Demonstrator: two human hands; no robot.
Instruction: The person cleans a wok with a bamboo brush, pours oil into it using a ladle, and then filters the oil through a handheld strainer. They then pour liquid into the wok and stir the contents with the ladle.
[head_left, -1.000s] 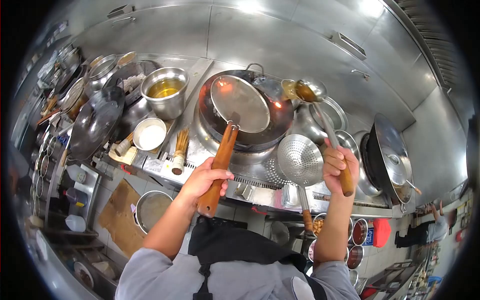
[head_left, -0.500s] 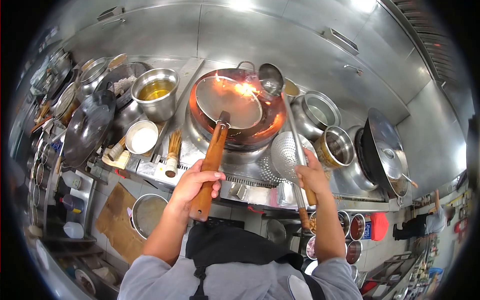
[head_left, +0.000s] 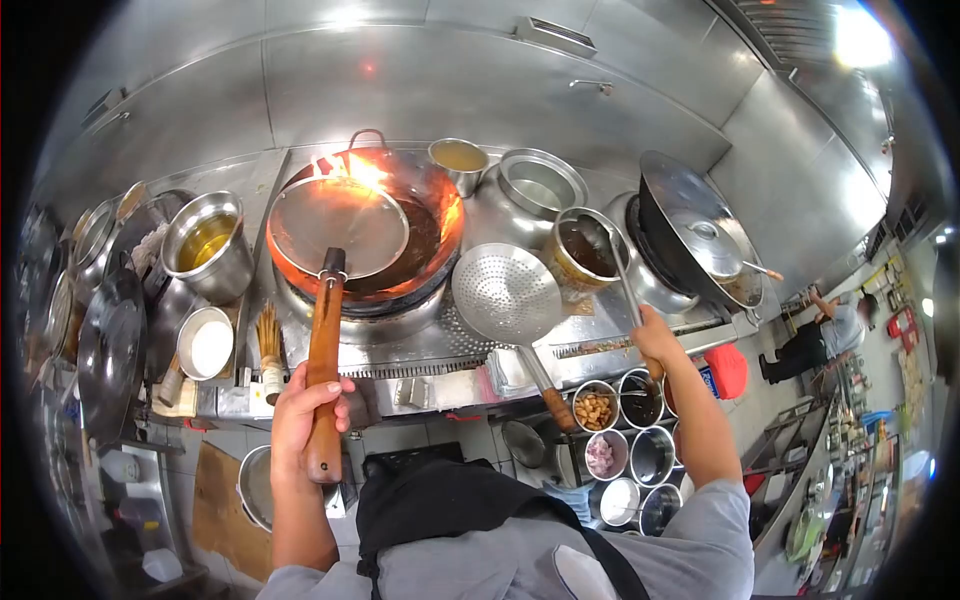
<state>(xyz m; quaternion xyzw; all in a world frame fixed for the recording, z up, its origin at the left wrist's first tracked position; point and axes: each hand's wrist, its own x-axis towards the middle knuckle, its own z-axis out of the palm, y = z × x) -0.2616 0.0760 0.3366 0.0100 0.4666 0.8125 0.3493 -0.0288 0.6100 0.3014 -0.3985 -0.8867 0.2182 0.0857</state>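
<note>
My left hand (head_left: 305, 415) is wrapped round the wooden handle of a fine mesh strainer (head_left: 338, 225), which is over the left part of a wok (head_left: 425, 225). Flames rise at the wok's back and right inner side. My right hand (head_left: 654, 342) grips the handle of a ladle (head_left: 624, 275), whose bowl is in a metal pot of dark liquid (head_left: 590, 248). Between my hands, a perforated skimmer (head_left: 507, 292) lies on the stove, its wooden handle over the front edge.
Left of the wok stand a pot of yellow oil (head_left: 208, 240), a bowl of white powder (head_left: 206, 343) and a brush (head_left: 269, 345). A large wok (head_left: 685, 225) leans at the right. Ingredient containers (head_left: 607, 455) stand below the front edge. Another person (head_left: 835, 335) stands far right.
The view has turned right. The ladle has moved from beside the wok's back right edge into the pot of dark liquid. The strainer is still over the wok.
</note>
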